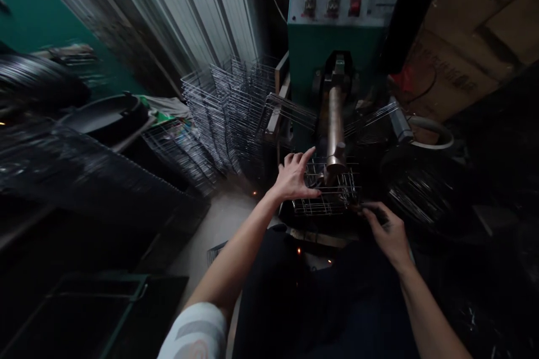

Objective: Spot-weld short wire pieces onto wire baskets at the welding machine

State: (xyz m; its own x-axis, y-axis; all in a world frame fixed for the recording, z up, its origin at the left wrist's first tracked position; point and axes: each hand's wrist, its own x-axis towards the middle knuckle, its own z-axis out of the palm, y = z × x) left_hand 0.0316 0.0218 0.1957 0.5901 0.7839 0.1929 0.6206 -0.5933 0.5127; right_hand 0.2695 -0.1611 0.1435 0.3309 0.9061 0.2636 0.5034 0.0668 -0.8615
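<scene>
A wire basket (324,207) sits under the metal arm (336,123) of a green machine (305,47). My left hand (295,176) is at the basket's left side with fingers and thumb spread, and nothing shows between them. At the basket's right side, my right hand (387,230) has its thumb and fingertips close together near the wire edge. What the right fingertips hold, if anything, is too dark and small to make out.
Stacked wire baskets (227,112) stand left of the machine. A dark round pan (105,115) lies farther left. Cardboard boxes (455,67) are at the upper right, above a dark container (421,190) of wire pieces. Small orange sparks show near my legs.
</scene>
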